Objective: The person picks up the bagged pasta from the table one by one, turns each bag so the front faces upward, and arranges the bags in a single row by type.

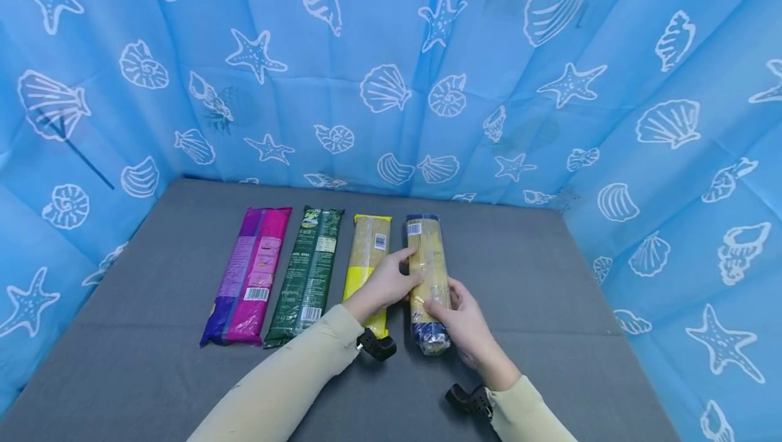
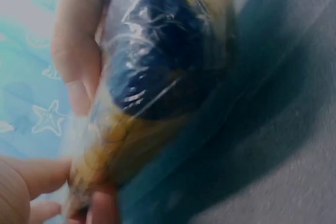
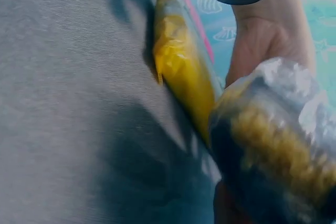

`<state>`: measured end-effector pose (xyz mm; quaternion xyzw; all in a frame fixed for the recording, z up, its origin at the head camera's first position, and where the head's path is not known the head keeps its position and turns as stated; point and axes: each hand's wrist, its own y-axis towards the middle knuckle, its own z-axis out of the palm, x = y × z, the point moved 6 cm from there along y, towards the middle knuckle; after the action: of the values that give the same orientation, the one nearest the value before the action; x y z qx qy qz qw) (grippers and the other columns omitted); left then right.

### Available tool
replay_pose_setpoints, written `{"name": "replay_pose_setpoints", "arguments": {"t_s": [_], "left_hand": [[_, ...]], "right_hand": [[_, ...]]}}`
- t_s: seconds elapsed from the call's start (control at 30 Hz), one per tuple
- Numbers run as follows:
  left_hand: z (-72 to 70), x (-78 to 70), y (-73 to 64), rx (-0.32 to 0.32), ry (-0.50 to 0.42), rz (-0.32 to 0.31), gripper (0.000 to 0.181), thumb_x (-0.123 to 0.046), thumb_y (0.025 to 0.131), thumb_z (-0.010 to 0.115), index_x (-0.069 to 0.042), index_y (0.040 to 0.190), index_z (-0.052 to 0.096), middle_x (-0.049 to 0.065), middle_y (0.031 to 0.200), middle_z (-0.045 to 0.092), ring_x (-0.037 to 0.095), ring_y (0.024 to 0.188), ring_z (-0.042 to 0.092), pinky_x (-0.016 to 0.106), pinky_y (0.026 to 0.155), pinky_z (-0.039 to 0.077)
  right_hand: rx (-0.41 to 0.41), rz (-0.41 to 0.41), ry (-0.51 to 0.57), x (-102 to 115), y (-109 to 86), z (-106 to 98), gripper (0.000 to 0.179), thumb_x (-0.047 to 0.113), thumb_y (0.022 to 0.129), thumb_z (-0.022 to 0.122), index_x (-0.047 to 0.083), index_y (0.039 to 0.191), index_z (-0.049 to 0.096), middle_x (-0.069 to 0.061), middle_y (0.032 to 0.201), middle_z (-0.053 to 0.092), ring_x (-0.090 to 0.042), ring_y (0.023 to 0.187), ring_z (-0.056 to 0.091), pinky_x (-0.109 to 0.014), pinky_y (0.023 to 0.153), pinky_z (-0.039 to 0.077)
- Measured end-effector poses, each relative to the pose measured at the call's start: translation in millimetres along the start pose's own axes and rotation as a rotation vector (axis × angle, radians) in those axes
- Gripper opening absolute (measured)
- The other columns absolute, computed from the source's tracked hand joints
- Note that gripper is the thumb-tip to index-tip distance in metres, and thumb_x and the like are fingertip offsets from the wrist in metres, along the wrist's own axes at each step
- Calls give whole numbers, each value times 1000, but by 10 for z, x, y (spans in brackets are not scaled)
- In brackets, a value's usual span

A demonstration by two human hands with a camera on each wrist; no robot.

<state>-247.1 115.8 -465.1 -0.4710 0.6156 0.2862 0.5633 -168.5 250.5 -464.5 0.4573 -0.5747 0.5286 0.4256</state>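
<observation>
A see-through packet of spaghetti (image 1: pixel 430 259) with dark blue bands at both ends stands out at the right of the row. My left hand (image 1: pixel 387 282) grips its left side. On the lower right, my right hand (image 1: pixel 467 326) holds it, thumb across the front and fingers along the side. The left wrist view shows the packet's blue band (image 2: pixel 157 66) and its wrapper close up. In the right wrist view the end of the packet (image 3: pixel 278 135) shows pale strand tips through crinkled plastic.
Left of the held packet lie a yellow pasta packet (image 1: pixel 373 238), a dark green spaghetti packet (image 1: pixel 308 265) and a pink and purple packet (image 1: pixel 250 279), side by side. They rest on a grey table (image 1: pixel 519 279). A blue curtain (image 1: pixel 379 34) with white shell prints surrounds its back and sides.
</observation>
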Motion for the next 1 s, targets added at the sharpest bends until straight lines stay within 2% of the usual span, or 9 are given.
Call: {"name": "replay_pose_setpoints", "arguments": {"t_s": [0.1, 0.17, 0.3, 0.43, 0.53, 0.63, 0.73, 0.83, 1.0], "left_hand": [[-41, -73, 7, -8, 31, 55, 65, -28, 94, 66, -22, 151, 36, 9, 125, 54, 17, 77, 63, 34, 67, 55], [-67, -142, 9, -13, 38, 93, 66, -31, 94, 65, -21, 151, 35, 9, 125, 55, 16, 83, 63, 32, 70, 55], [-82, -247, 5, 19, -95, 113, 69, -34, 94, 65, -20, 152, 30, 13, 130, 48, 20, 98, 62, 37, 79, 56], [-104, -285, -10, 58, -277, 67, 71, -37, 92, 66, -22, 152, 31, 14, 135, 40, 28, 110, 58, 40, 84, 54], [-151, -293, -27, 79, -371, 37, 68, -40, 92, 65, -22, 150, 36, 13, 134, 43, 33, 116, 55, 37, 84, 54], [-221, -291, -31, 83, -445, 25, 62, -45, 94, 60, -12, 144, 45, 14, 129, 53, 35, 114, 58, 36, 83, 55], [-287, -259, -28, 61, -492, -1, 63, -48, 96, 56, 1, 135, 51, 17, 119, 62, 31, 105, 64, 36, 83, 54], [-331, -186, -22, 17, -509, -50, 63, -47, 96, 55, 6, 131, 51, 18, 110, 67, 26, 95, 68, 37, 83, 54], [-371, -93, -36, -66, -534, -103, 55, -37, 96, 59, 4, 131, 49, 17, 105, 69, 25, 91, 69, 37, 80, 55]], "right_hand": [[-20, -81, -55, 130, -7, -18, 65, 4, 91, 65, 12, 146, 32, -14, 136, 49, -30, 108, 60, -34, 81, 54], [-37, -153, -137, 234, -7, -20, 65, 3, 91, 64, 13, 146, 32, -12, 137, 46, -31, 107, 60, -34, 77, 56], [-126, -257, -387, 449, -21, -23, 64, 4, 89, 66, 16, 145, 37, -10, 129, 51, -29, 98, 63, -35, 66, 57], [-209, -341, -633, 623, -64, -8, 64, 5, 87, 68, 16, 144, 42, -10, 120, 58, -24, 91, 63, -37, 64, 55], [-243, -458, -803, 719, -115, 37, 63, 2, 84, 69, 14, 142, 46, -10, 120, 61, -25, 93, 61, -42, 70, 52], [-285, -622, -979, 779, -180, 111, 63, -2, 79, 70, 14, 138, 53, -7, 123, 62, -27, 95, 61, -46, 68, 53], [-324, -771, -1131, 765, -232, 207, 63, -5, 75, 72, 15, 133, 59, -5, 119, 64, -27, 89, 60, -45, 63, 54], [-327, -860, -1225, 713, -270, 316, 59, -5, 76, 72, 14, 130, 62, -5, 119, 64, -28, 88, 59, -42, 66, 54], [-314, -901, -1277, 648, -289, 437, 56, -2, 80, 73, 13, 133, 61, -6, 122, 64, -29, 92, 58, -42, 74, 53]]}}
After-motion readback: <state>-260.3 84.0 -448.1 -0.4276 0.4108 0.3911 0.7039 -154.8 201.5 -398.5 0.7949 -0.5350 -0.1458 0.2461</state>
